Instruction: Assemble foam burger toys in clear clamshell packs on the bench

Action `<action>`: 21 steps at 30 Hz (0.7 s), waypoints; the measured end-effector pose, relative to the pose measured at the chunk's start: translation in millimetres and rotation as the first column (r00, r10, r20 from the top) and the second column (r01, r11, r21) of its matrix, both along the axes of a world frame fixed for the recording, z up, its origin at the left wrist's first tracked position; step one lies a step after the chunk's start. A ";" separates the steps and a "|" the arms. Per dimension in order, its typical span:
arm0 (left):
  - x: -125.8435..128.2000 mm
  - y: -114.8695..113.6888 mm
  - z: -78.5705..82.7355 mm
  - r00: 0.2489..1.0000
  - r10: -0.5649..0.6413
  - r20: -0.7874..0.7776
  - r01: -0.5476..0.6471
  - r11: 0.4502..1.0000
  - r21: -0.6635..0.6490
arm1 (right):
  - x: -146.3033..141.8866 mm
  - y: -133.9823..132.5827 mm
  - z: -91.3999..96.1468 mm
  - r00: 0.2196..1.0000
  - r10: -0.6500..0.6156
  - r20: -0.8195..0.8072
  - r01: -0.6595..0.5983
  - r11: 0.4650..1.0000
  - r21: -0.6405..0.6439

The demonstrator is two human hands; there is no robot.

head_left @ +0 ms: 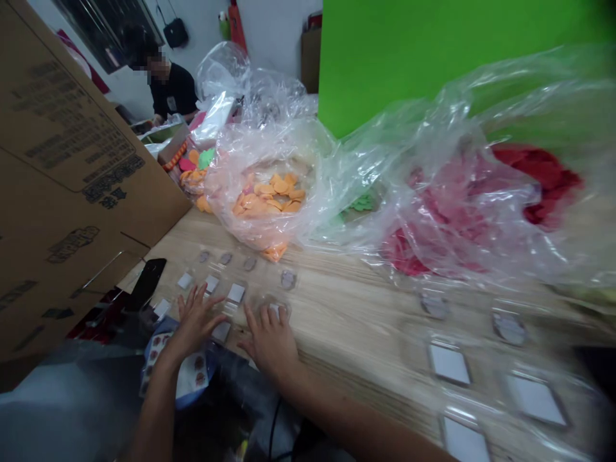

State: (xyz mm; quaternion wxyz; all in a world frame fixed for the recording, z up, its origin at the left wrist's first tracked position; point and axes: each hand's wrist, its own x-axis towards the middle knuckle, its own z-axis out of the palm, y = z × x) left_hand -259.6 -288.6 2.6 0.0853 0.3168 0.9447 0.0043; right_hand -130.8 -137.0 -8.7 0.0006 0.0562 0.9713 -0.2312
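Observation:
Clear plastic blister packs (235,293), with white rectangles and greyish round pieces in them, lie in rows on the wooden table. My left hand (195,321) reaches over the near-left packs with its fingers spread, and I see nothing in it. Close beside it, my right hand (272,340) lies palm down with fingers apart. Its fingertips are on or just above another blister pack (283,308), partly hidden under them; whether they press on it I cannot tell. Beneath my left forearm, a white sheet with red-brown round prints (199,372) rests in a blue container (192,403) below the table edge.
A large cardboard box (72,173) leans in at left, near a black phone (147,282). Clear bags hold orange pieces (274,192), green pieces (363,203) and red pieces (539,179). More blister packs (450,362) lie at right. A person (173,90) sits behind.

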 end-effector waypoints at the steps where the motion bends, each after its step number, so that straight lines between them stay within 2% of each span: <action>1: 0.8 1.1 0.0 1.000 0.016 -0.016 -0.017 1.000 -0.023 | 4.7 2.1 0.5 1.000 -0.002 -0.008 0.002 1.000 0.009; 4: 2.2 1.4 3.8 0.995 0.028 -0.098 -0.031 0.999 -0.023 | 29.4 19.8 7.0 0.998 0.023 -0.054 -0.022 0.999 0.029; 7: 17.6 12.6 7.1 0.971 0.005 -0.240 0.026 0.992 0.124 | 80.7 63.1 14.0 0.979 0.010 -0.206 -0.002 0.999 0.038; 8: 28.5 21.6 6.9 0.962 -0.032 -0.270 0.086 0.978 0.191 | 104.3 82.4 14.6 0.963 -0.038 -0.266 0.054 0.997 0.052; 10: 59.2 47.1 4.4 0.944 -0.179 -0.279 0.262 0.918 0.299 | 158.2 122.5 11.4 0.911 -0.200 -0.360 0.251 0.963 0.101; 12: 96.0 76.7 -1.0 0.906 -0.353 -0.235 0.416 0.847 0.331 | 212.6 157.3 2.3 0.867 -0.330 -0.372 0.413 0.895 0.169; 13: 113.4 90.4 -4.8 0.896 -0.392 -0.209 0.442 0.839 0.318 | 236.4 170.5 -4.0 0.861 -0.375 -0.344 0.458 0.866 0.202; 15: 140.1 111.1 -13.7 0.923 -0.332 -0.194 0.376 0.888 0.264 | 272.2 185.9 -17.9 0.864 -0.434 -0.257 0.492 0.837 0.239; 17: 152.9 119.9 -23.2 0.963 -0.174 -0.205 0.213 0.958 0.189 | 289.7 187.4 -30.1 0.877 -0.455 -0.152 0.480 0.844 0.241; 19: 156.1 118.1 -31.4 0.975 -0.050 -0.218 0.078 0.990 0.121 | 291.9 178.5 -37.5 0.891 -0.444 -0.093 0.453 0.861 0.231; 21: 157.6 110.7 -37.2 0.973 -0.017 -0.229 0.036 0.996 0.078 | 284.5 163.6 -39.9 0.898 -0.429 -0.096 0.439 0.867 0.235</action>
